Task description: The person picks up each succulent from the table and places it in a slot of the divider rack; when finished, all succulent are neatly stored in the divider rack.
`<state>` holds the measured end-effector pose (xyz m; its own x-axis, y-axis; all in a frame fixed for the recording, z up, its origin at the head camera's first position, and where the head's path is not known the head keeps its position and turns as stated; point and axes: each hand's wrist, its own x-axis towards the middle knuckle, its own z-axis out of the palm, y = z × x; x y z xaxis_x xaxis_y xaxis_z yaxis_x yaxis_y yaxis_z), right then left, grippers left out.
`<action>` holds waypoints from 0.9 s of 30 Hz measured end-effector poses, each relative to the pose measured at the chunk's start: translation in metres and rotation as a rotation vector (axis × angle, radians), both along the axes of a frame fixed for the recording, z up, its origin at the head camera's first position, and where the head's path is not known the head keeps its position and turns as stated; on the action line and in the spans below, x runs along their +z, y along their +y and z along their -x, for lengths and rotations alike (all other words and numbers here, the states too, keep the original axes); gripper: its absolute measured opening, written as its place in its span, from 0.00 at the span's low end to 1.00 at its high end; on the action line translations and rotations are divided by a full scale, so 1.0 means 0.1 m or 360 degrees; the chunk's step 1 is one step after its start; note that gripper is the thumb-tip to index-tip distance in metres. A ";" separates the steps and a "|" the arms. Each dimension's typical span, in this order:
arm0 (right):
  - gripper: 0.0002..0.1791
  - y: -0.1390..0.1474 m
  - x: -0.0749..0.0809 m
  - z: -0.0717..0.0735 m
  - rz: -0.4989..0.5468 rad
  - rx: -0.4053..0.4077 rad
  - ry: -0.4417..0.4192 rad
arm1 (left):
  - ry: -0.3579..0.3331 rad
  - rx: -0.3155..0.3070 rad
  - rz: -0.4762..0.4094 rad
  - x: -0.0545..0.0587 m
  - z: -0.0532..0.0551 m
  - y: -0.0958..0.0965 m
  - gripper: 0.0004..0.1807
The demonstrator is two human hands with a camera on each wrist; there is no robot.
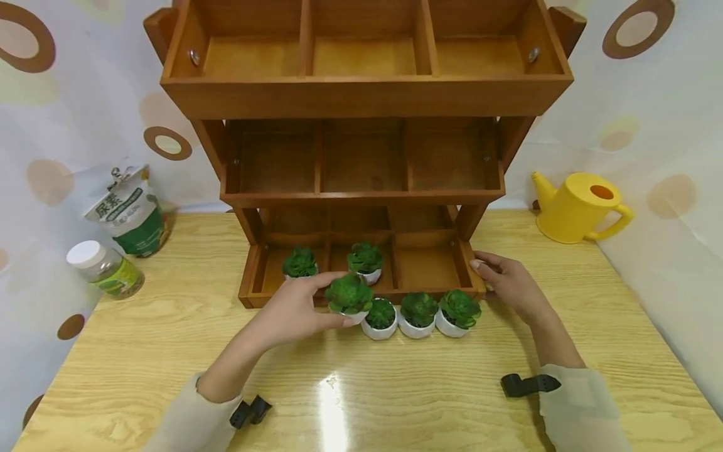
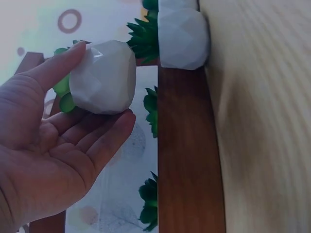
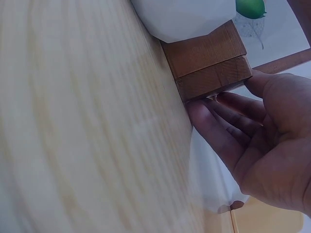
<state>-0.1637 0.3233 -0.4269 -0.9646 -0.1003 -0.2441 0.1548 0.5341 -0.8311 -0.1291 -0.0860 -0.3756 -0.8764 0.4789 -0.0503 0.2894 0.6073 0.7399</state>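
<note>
My left hand [image 1: 296,314] holds a potted succulent [image 1: 348,294] between thumb and fingers, in front of the wooden shelf's bottom tier [image 1: 435,295]. The left wrist view shows its white faceted pot [image 2: 104,77] raised off the table. My right hand [image 1: 511,285] grips the right front corner of that tier, thumb at one edge and fingers along the side, also seen close up at the wooden corner [image 3: 214,77]. Two succulents [image 1: 301,262] stand in the left and middle bottom compartments. Three more potted succulents [image 1: 418,311] line up on the table before the shelf.
The three-tier shelf [image 1: 367,97] rises at the back, its upper tiers overhanging the bottom one. A yellow watering can [image 1: 573,210] stands at the right. At the left are a clipped green-and-white bag [image 1: 135,216] and a white-lidded jar [image 1: 110,270] on the wooden table [image 1: 429,389].
</note>
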 end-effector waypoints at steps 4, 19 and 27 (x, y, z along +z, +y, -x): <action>0.39 -0.01 -0.01 0.00 0.0001 -0.0006 -0.0008 | -0.0001 0.0014 0.0029 0.06 0.04 0.06 0.41; 0.40 0.02 -0.01 0.01 0.0011 -0.0014 -0.0013 | -0.0008 0.0033 -0.0062 0.16 0.22 0.30 0.41; 0.39 0.02 -0.03 0.00 0.0008 -0.0008 0.0017 | -0.0039 0.0013 -0.0104 0.12 0.35 0.46 0.42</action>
<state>-0.1636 0.3252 -0.4301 -0.9676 -0.0967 -0.2333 0.1485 0.5293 -0.8353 -0.1642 -0.0395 -0.3637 -0.8792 0.4748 -0.0405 0.2660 0.5595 0.7850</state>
